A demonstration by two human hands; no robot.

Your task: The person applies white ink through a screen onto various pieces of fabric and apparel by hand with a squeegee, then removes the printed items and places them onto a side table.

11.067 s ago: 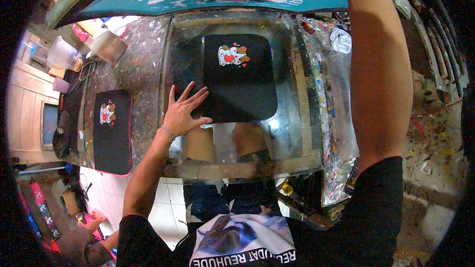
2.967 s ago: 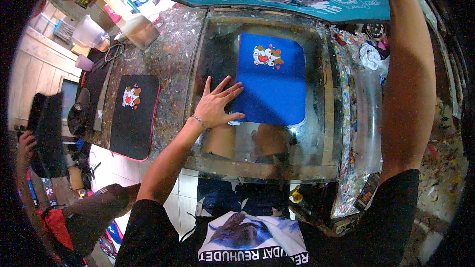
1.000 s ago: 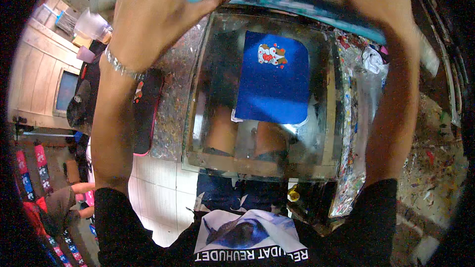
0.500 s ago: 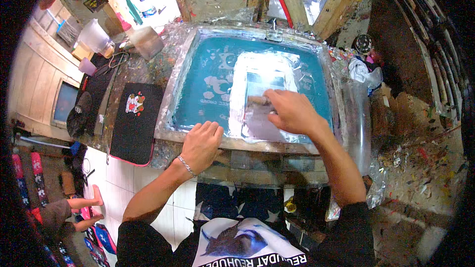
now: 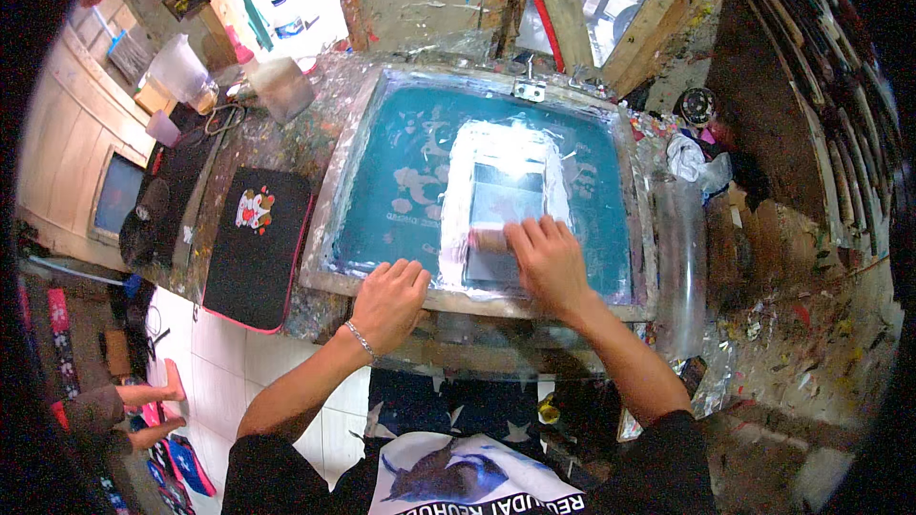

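Pinching the squeegee (image 5: pixel 490 241) inside the screen frame (image 5: pixel 496 307), just left of the right hand (image 5: pixel 548 262); curling the left hand (image 5: pixel 389 303) at the frame's near edge, cannot tell if gripping; showing pale lettering (image 5: pixel 413 219) within.

Teal mesh (image 5: pixel 377 153), black pink-edged panel (image 5: pixel 250 272)

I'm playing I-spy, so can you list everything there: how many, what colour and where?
Table: 1, paint-spattered, middle
Framed screen: 1, teal, on table
Patch: 1, white, on screen
Hand tool: 1, brownish, on patch area
Panel: 1, black with pink edge, left of screen
Tub: 1, cloudy, back left
Crumpled bundle: 1, white, right
Another person's legs: 2, dark shorts, lower left
Small clutter: too unclear to count
Left hand: 1, screen's near rim
Right hand: 1, on hand tool
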